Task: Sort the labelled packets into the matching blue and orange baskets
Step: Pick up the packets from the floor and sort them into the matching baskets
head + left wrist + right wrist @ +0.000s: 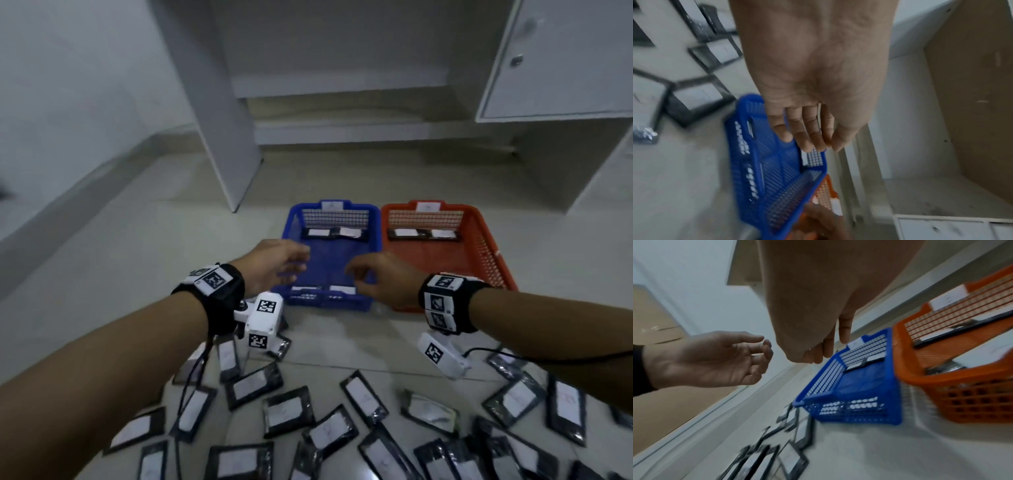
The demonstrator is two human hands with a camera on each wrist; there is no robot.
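On the pale tiled floor a blue plastic mesh basket sits left of an orange plastic mesh basket, their sides touching, each with packets inside. Black packets with white labels lie scattered on the near floor. My left hand and right hand hover over the blue basket, fingers loose, holding nothing.

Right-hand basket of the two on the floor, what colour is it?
Orange: the right-hand basket sits beside the blue basket. Clearest in the head view.

My left hand hangs empty, fingers loose, over the blue basket; packets lie beyond
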